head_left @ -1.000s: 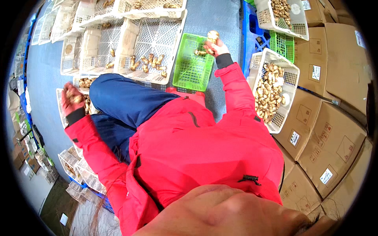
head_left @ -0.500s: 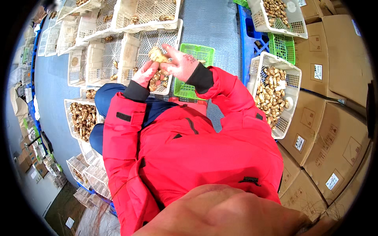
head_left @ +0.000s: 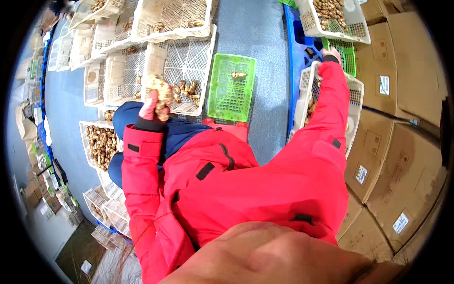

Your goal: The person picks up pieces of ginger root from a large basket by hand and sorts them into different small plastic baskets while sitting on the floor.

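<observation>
My left hand (head_left: pixel 150 105) is closed around several mushrooms (head_left: pixel 161 91), pale and brown, thick-stemmed, in front of a white mesh crate (head_left: pixel 182 57). Loose mushrooms (head_left: pixel 189 88) lie in that crate's near part. My right arm stretches far to the right. At its end my right hand (head_left: pixel 335 53) is at a green basket (head_left: pixel 349 57), just above a white crate (head_left: pixel 357 92) of mushrooms. Its fingers are mostly hidden, so I cannot see whether they grip anything. Between my arms, one small mushroom (head_left: pixel 238 75) lies in another green basket (head_left: pixel 230 108).
More white crates (head_left: pixel 172 19) are lined up at the far left. By my left leg stands a crate full of mushrooms (head_left: pixel 101 144). A blue pallet (head_left: pixel 294 47) is under the right-hand crates. Cardboard boxes (head_left: pixel 397 189) are stacked along the right; a red stool (head_left: pixel 236 130) is below the green basket.
My hands were together over the left crate, handling a mushroom. The right has swung far right to the other green basket; the left has lowered slightly leftward, holding mushrooms.
</observation>
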Demonstrator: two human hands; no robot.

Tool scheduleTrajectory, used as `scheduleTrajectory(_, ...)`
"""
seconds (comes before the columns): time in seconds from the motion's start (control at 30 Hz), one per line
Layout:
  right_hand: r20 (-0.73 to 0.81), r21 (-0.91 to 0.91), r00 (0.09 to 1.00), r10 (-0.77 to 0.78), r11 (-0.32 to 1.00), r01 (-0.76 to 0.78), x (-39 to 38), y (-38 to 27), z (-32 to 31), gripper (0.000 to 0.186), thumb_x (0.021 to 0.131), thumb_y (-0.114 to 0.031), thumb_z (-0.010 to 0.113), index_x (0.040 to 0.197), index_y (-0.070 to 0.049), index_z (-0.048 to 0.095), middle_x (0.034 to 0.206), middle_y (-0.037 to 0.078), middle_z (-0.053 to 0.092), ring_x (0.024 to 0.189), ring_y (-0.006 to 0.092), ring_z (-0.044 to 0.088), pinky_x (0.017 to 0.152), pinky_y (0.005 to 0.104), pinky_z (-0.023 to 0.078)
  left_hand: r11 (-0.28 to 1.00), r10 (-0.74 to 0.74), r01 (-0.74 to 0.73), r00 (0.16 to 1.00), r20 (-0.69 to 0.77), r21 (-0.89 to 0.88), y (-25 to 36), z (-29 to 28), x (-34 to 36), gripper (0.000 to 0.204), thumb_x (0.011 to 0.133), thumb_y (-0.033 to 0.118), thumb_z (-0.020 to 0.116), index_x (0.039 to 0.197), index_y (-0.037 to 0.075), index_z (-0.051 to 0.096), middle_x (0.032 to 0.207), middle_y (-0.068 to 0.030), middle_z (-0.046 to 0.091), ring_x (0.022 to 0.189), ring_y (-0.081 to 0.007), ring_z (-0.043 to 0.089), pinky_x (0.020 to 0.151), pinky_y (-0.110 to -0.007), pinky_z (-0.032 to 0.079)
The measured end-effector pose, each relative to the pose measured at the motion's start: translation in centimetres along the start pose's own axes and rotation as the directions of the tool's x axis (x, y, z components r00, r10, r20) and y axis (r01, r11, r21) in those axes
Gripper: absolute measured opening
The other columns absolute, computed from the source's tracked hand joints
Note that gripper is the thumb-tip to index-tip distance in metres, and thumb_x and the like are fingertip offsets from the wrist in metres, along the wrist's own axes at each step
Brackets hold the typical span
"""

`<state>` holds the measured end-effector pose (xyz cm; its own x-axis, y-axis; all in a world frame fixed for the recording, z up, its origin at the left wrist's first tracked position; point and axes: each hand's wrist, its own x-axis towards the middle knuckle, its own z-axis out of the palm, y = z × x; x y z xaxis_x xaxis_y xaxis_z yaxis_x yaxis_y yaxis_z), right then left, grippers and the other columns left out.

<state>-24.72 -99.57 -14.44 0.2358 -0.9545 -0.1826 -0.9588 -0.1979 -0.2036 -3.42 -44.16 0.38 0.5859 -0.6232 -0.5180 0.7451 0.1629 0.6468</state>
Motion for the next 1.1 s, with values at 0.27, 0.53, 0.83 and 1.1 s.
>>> scheduleTrajectory(0.27, 0.058, -0.009, 0.99, -0.13, 0.991, 0.13, 2.0, 1.4, 3.5, 0.037, 0.07, -0.043, 0.047, 0.098, -0.021, 0.057, 0.096, 0.008, 0.057, 0.09, 0.0247, 0.054, 0.08, 0.035, 0.04, 0.991, 0.123, -0.126, 0.99, -0.069, -0.039, 6.7, -4.3, -3.3, 0.048, 0.078, 0.041, 0.048, 0.115, 0.012, 0.041, 0.075, -0.0023, 0.051, 0.053, -0.0093, 0.043, 0.043, -0.019, 0.037)
scheduleTrajectory(0.53, -0.319, 0.909, 0.841, 0.436, 0.393, 0.141, 0.5, -2.3, -1.6, 0.039, 0.066, -0.03, 0.065, 0.086, 0.002, 0.056, 0.076, 0.009, 0.058, 0.064, 0.0191, 0.051, 0.061, 0.0315, 0.042, 0.958, 0.218, -0.228, 0.973, -0.077, -0.176, 9.4, -5.4, -5.4, 0.049, 0.076, 0.044, 0.05, 0.115, 0.016, 0.041, 0.074, -0.0019, 0.049, 0.051, -0.0099, 0.041, 0.043, -0.02, 0.038)
scheduleTrajectory(0.83, 0.38, 0.925, 0.905, 0.191, -0.067, -0.374, 5.7, -3.9, -0.3, 0.07, 0.059, -0.038, 0.069, 0.113, -0.008, 0.035, 0.079, 0.008, 0.048, 0.072, 0.0237, 0.049, 0.067, 0.0387, 0.045, 0.944, 0.219, -0.176, 0.967, 0.13, -0.277, 10.2, -7.8, -6.0, 0.047, 0.077, 0.042, 0.049, 0.116, 0.016, 0.041, 0.084, -0.0083, 0.056, 0.06, -0.016, 0.05, 0.047, -0.027, 0.043)
scheduleTrajectory(1.1, 0.147, 0.92, 0.959, 0.243, 0.322, -0.222, 10.7, 0.1, 6.6, 0.064, 0.061, -0.034, 0.066, 0.111, -0.006, 0.037, 0.087, 0.011, 0.05, 0.077, 0.0253, 0.051, 0.07, 0.036, 0.045, 0.908, 0.332, -0.358, 0.932, -0.149, -0.218, 11.9, -7.4, -9.6, 0.043, 0.078, 0.04, 0.049, 0.112, 0.014, 0.045, 0.074, -0.0043, 0.052, 0.054, -0.0118, 0.047, 0.042, -0.023, 0.04)
